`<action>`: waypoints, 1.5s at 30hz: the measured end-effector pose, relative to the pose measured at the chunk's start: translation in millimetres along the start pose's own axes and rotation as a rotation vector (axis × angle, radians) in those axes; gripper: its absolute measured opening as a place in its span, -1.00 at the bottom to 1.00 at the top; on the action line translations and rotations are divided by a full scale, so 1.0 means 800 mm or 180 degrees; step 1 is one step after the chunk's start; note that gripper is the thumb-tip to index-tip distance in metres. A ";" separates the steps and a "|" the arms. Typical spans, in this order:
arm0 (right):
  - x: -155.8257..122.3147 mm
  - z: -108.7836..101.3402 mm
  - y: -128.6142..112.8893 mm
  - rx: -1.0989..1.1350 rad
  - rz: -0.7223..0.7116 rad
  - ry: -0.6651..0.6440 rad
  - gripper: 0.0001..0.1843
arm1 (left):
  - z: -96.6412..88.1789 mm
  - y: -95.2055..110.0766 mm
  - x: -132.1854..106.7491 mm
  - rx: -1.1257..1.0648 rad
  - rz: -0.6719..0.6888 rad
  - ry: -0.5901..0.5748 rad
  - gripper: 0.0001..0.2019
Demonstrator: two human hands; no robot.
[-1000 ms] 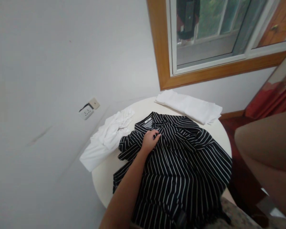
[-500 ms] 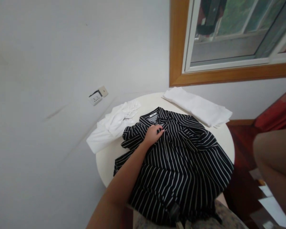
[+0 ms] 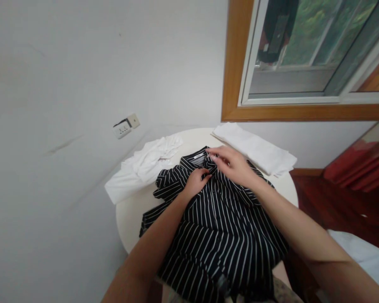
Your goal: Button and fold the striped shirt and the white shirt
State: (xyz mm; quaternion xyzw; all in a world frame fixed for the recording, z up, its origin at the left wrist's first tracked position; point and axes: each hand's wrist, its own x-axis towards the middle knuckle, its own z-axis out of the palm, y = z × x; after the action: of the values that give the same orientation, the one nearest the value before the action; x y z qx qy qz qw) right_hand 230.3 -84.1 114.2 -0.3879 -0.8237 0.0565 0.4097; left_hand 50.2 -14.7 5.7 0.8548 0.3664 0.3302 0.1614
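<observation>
A black shirt with white stripes (image 3: 221, 219) lies front up on the round table, its collar at the far side and its hem hanging over the near edge. My left hand (image 3: 196, 182) pinches the shirt's front just below the collar, thumb and fingers together on the cloth. Over the right side of the collar (image 3: 186, 160) is my right hand (image 3: 235, 165), fingers stretched out and thumb apart from them. Whether its fingertips touch the cloth I cannot tell. A small pale label shows inside the collar.
The round white table (image 3: 126, 214) stands against the wall. A crumpled white cloth (image 3: 145, 164) lies at its left, partly over the edge. A flat folded white cloth (image 3: 255, 147) lies at the back right. Above are a wall socket (image 3: 122, 129) and a wood-framed window (image 3: 230, 84).
My right hand has come in from the right, from off the table to the collar. My left hand keeps its pinch on the shirt front. The view has shifted slightly.
</observation>
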 end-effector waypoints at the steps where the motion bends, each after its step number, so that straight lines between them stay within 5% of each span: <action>1: -0.005 0.012 0.008 -0.0013 0.0094 -0.0116 -0.64 | 0.000 -0.001 0.000 -0.0048 0.0010 0.0017 -0.86; 5: -0.029 0.069 0.054 0.0000 0.0658 -0.0543 -0.59 | -0.001 -0.003 -0.001 -0.0162 0.0091 0.0123 -0.87; 9: -0.048 0.097 0.090 0.0202 0.0786 -0.0473 -0.64 | -0.002 -0.001 -0.001 -0.0207 0.0108 0.0168 -0.85; 30: -0.054 0.102 0.097 0.0308 0.0744 -0.0370 -0.72 | 0.002 0.002 -0.002 0.0092 0.0009 0.0100 -0.78; 45: -0.054 0.110 0.102 0.0258 0.0987 -0.0098 -0.87 | -0.017 -0.003 -0.004 -0.0421 0.0001 -0.0180 -0.83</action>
State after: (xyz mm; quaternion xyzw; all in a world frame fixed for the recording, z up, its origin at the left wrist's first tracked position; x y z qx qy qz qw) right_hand 231.2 -37.8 -4.4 -0.4926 -0.7571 0.1583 0.3987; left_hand 38.4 -14.8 13.0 0.8513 0.3390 0.3295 0.2277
